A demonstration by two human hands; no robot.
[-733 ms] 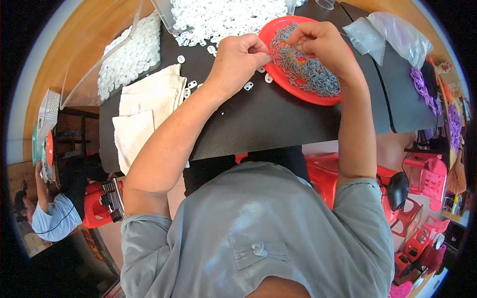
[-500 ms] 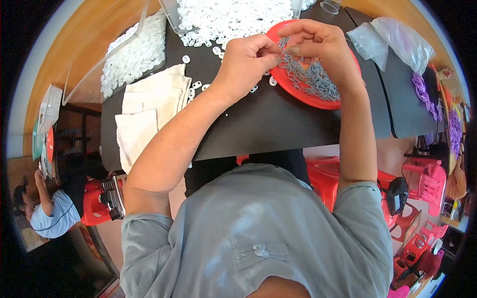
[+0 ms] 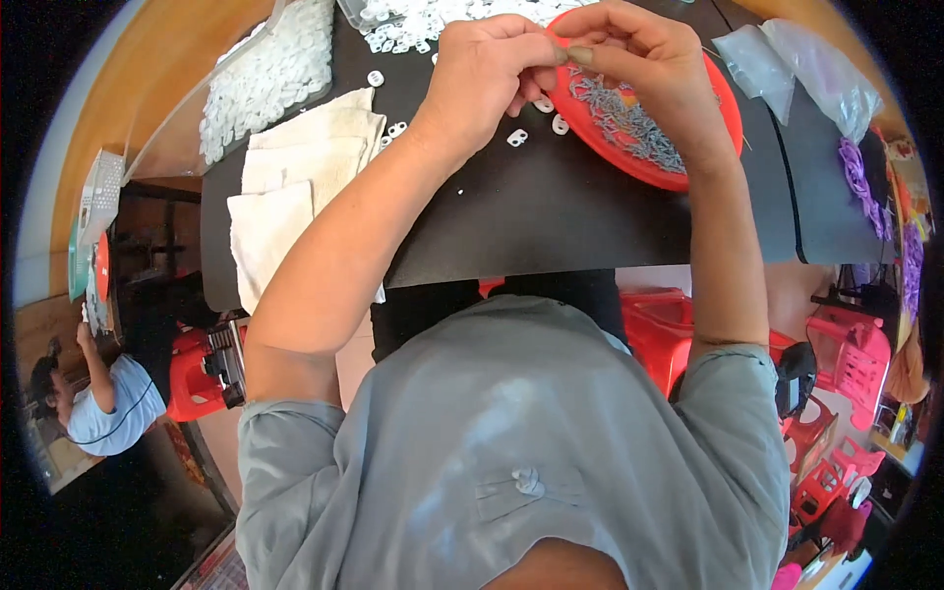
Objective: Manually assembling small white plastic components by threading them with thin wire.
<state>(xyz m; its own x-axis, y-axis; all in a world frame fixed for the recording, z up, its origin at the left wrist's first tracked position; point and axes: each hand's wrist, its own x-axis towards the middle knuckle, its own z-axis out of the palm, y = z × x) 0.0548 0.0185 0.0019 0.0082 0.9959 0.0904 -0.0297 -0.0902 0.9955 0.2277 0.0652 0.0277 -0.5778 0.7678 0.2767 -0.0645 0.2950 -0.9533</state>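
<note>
My left hand (image 3: 489, 77) and my right hand (image 3: 657, 71) meet fingertip to fingertip over the left edge of a red plate (image 3: 678, 181). The fingers of both are pinched closed; whatever is between them is too small or too hidden to name. Below my right hand, a heap of small grey pieces (image 3: 629, 128) covers much of the plate. Beside my left hand a few small white plastic parts with two holes (image 3: 517, 138) lie loose on the dark table (image 3: 551, 221).
At the back, a mass of white parts (image 3: 403, 28) spills from a clear bin; more fill a clear tray (image 3: 270, 79) at the left. Folded cream cloths (image 3: 270, 231) lie by my left forearm. Clear plastic bags (image 3: 821, 74) rest at the right. Another person (image 3: 113, 403) sits far left.
Both hands sit higher in the picture, fingertips now closer together. The table and plate have also shifted, as the view has moved.
</note>
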